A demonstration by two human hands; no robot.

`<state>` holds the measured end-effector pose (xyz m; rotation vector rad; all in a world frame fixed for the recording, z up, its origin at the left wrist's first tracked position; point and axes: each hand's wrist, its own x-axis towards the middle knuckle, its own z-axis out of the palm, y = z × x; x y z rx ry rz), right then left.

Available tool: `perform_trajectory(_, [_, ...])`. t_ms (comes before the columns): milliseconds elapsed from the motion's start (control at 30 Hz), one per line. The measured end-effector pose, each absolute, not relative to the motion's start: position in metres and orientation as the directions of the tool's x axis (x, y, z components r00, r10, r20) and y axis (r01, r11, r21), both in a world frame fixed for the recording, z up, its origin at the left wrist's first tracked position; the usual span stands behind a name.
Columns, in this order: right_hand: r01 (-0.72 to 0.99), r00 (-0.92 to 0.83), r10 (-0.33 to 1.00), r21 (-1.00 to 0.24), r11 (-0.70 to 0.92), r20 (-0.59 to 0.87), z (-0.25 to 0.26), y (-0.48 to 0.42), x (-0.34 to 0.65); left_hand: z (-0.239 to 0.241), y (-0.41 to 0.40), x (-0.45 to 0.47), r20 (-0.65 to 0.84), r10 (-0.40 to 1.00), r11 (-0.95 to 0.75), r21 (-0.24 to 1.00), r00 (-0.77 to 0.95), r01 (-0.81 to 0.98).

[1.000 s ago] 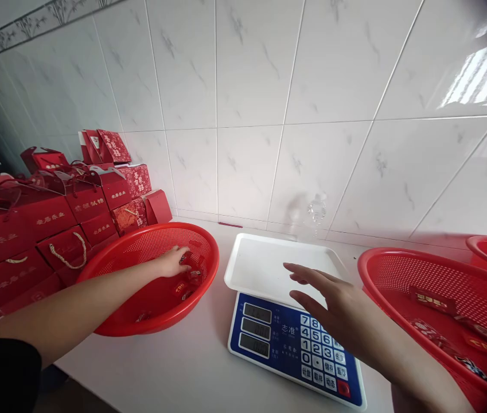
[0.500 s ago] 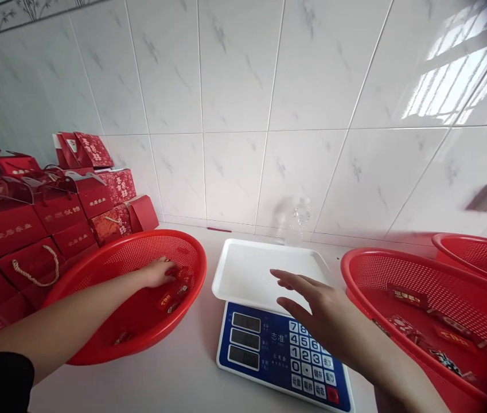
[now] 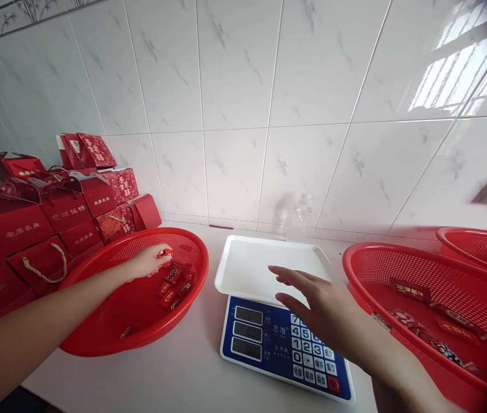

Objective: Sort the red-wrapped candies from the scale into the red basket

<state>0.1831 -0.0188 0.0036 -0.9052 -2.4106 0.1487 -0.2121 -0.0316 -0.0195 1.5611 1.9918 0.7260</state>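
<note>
Inside the left red basket [image 3: 109, 338], my left hand [image 3: 148, 261] is closed on a small red-and-white wrapped packet [image 3: 165, 256], raised a little over the others. Several more red packets [image 3: 168, 293] lie at that basket's right side. My right hand [image 3: 312, 287] hovers over the scale with its fingers stretched out and nothing in them. Under it are the white tray [image 3: 247, 261] of the digital scale and the blue keypad panel [image 3: 280, 350], whose digits are too faint to read.
Red gift boxes [image 3: 71, 212] with rope handles are stacked at the left. To the right stands another red basket [image 3: 355, 261] holding wrapped packets [image 3: 410, 291], with a further basket [image 3: 484, 238] behind. A clear plastic bottle [image 3: 301, 218] is by the tiled wall.
My left hand has lifted away from the packets, back and to the left, with a packet in its fingers. My right hand stays nearly in place. The view has shifted slightly.
</note>
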Motion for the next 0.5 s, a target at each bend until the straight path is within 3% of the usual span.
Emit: perform_trajectory(500, [0.58,-0.636,0.649,-0.297,0.759,0.417,0.009,-0.025,0.179,0.019,-0.03,-0.134,-0.01,1.0,0.02,0.799,-0.021,0.601])
